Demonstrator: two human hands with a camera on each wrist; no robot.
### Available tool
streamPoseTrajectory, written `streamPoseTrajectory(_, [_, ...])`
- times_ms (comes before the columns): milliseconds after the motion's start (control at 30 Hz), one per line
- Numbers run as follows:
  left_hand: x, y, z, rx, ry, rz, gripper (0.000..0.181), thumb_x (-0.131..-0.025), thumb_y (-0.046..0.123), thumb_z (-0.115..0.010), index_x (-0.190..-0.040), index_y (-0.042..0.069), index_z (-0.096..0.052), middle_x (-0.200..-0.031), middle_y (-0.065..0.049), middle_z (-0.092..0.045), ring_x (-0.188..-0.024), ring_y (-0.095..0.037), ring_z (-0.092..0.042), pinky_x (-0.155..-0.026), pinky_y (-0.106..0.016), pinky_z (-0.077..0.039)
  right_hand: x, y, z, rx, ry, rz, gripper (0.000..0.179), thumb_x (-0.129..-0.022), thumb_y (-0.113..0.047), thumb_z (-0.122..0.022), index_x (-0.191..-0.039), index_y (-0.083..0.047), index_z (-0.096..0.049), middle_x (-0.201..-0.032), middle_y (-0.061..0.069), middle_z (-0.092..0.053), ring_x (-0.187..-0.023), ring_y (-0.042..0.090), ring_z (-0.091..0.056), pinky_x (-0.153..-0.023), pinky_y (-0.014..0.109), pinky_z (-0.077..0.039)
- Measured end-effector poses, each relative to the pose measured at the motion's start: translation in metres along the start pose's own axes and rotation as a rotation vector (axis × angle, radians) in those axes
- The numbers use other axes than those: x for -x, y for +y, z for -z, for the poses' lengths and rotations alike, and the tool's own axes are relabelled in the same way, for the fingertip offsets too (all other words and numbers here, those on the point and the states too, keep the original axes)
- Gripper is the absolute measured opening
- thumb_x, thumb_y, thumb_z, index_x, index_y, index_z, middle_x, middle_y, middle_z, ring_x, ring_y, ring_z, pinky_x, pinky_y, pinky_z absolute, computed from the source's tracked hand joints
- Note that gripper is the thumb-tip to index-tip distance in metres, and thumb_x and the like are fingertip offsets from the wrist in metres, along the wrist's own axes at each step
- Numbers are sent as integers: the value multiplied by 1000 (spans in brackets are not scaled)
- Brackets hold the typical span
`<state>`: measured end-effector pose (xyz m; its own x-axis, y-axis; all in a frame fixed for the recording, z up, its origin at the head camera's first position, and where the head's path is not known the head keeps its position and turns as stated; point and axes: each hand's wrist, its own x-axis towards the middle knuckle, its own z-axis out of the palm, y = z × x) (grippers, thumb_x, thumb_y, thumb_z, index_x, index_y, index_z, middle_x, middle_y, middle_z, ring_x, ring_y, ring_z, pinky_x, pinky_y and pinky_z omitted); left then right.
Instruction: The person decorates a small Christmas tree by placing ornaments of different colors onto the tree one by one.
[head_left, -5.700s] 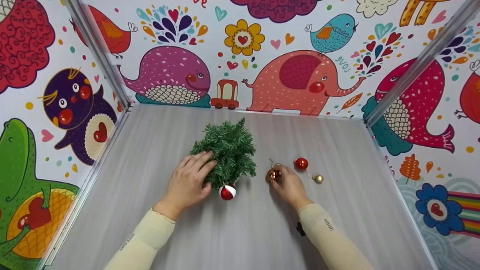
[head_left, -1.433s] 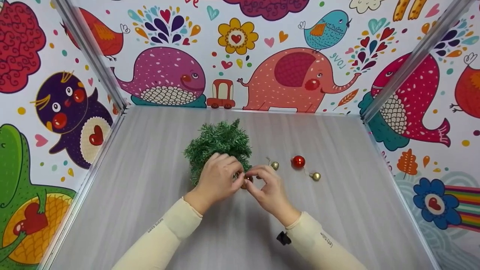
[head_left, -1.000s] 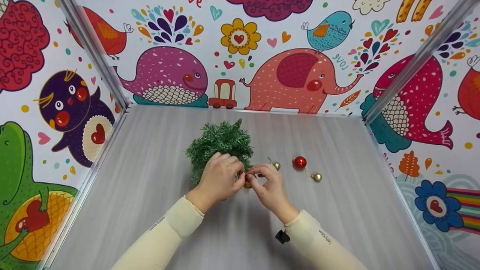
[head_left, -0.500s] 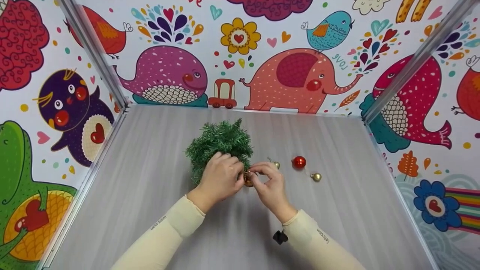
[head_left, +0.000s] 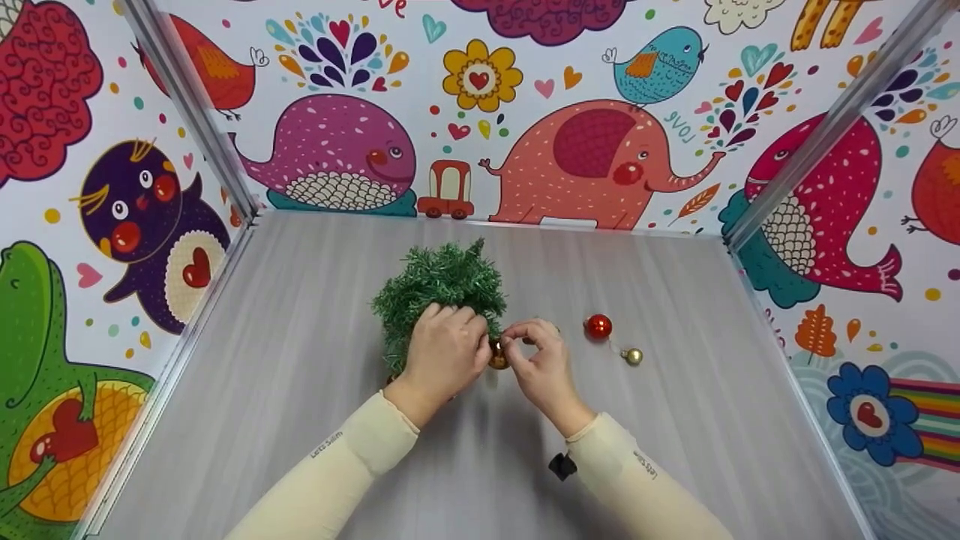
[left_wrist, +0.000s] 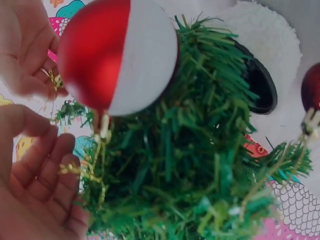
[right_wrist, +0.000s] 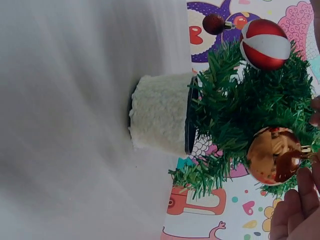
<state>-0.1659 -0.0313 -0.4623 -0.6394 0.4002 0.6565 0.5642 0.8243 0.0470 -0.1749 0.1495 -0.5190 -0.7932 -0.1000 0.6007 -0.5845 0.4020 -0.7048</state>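
Your left hand [head_left: 444, 349] lies curled against the near side of the upright green tree [head_left: 442, 274]; you cannot confirm what, if anything, it grips. Next rightward, about midway between the desk's [head_left: 675, 300] left and right edges, the copper bauble [head_left: 499, 356] hangs beside the tree, cap up, axis roughly vertical. Your right hand [head_left: 544, 367] is nearer, immediately right, pinching at its cap or cord. Bauble condition: round, smooth, mirror-glossy, reflections across its face, gold cap.

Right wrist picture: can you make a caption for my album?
Fingers at a coppery ball by a green tree in a white pot, with a red-and-white ball nearby.
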Motion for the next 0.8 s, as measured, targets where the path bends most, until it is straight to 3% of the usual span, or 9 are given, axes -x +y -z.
streamPoseTrajectory(233, [0, 5, -5, -56, 9, 57, 9, -83, 19, -73, -79, 12, -70, -76, -3, -65, -63, -23, -60, -60, -37, -47, -7, 5, -2, 31, -6, -22, 7, -91, -6, -68, -88, -12, -70, -92, -3, -66, -89, 17, -59, -76, 42, -53])
streamPoseTrajectory(500, [-2, 8, -4, -116, 38, 129, 10, -80, 17, -74, -74, 11, -68, -69, -3, -61, -59, -24, -57, -58, -38, -44, -13, 2, -4, 31, -57, -137, 7, -92, -8, -68, -88, -13, -71, -90, -5, -64, -87, 15, -62, -78, 41, -55])
streamPoseTrajectory(800, [-3, 11, -1, -198, -57, 153, 13, -81, 22, -77, -74, 12, -71, -69, -3, -64, -62, -23, -60, -58, -37, -44, -13, 3, -5, -119, -138, -264, 5, -93, -2, -65, -91, -3, -70, -94, 10, -68, -78, 31, -70, -63, 31, -57])
